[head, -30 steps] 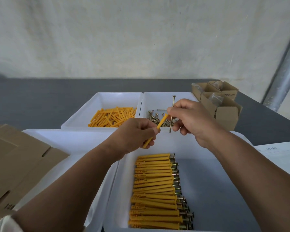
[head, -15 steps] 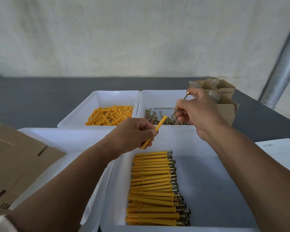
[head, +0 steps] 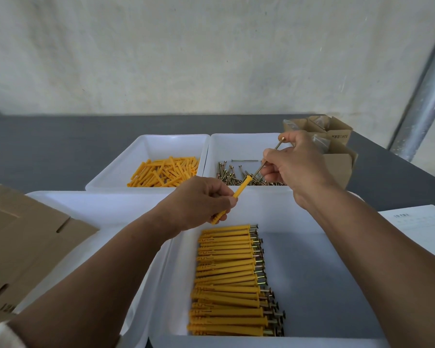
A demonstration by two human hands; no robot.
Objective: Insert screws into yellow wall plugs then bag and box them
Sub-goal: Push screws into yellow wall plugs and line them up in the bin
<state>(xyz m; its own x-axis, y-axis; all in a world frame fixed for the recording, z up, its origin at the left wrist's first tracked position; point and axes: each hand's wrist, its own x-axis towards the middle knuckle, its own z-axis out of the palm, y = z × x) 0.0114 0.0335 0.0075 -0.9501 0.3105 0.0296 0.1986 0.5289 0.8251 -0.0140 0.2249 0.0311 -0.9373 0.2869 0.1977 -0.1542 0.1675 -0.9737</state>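
Observation:
My left hand (head: 201,203) pinches a yellow wall plug (head: 241,189), its open end tilted up and to the right. My right hand (head: 295,164) holds a long screw (head: 271,156) slantwise, its tip just right of the plug's open end. Loose yellow plugs (head: 165,172) lie in the far left white tub (head: 146,146). A heap of screws (head: 232,175) fills the far right tub (head: 239,144). In the near tub (head: 319,267) lies a neat stack of plugs with screws in them (head: 229,280).
Flat brown cardboard (head: 23,239) rests on another white tub at the left. Open small cartons (head: 337,149) with plastic bags stand behind my right hand. A printed sheet (head: 417,229) lies at the right. A metal pole (head: 427,96) rises at the far right.
My right hand drew back to the right and turned the screw from upright to slanted, tip towards the plug. My left hand kept the plug almost in place.

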